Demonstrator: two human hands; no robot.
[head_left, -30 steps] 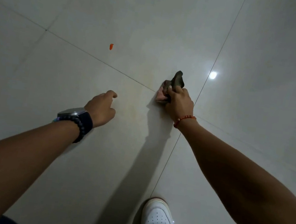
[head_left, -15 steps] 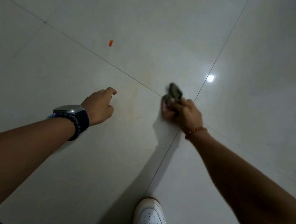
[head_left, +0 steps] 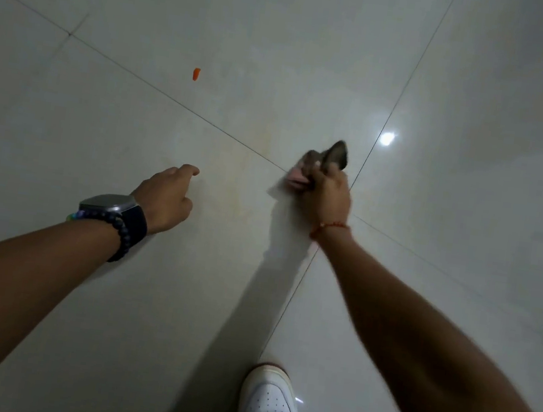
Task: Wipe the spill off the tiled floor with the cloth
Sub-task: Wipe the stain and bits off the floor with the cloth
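Observation:
My right hand point(head_left: 328, 196) grips a bunched cloth point(head_left: 320, 164), grey-brown with a pink part, and presses it on the pale tiled floor point(head_left: 136, 119) just left of a grout crossing. A faint yellowish smear, the spill point(head_left: 242, 181), stains the tile between my two hands. My left hand point(head_left: 167, 199) hovers over the floor left of the smear, fingers loosely curled with the index finger stretched forward, holding nothing. A watch and a dark bead bracelet sit on that wrist.
A small orange scrap point(head_left: 196, 74) lies on the tile further away on the left. My white shoe point(head_left: 268, 406) stands at the bottom centre. A bright lamp reflection point(head_left: 387, 138) shines on the tile right of the cloth.
My right hand slid the cloth toward me and right, then back away and left, rubbing over the tile. My left hand stayed nearly in place.

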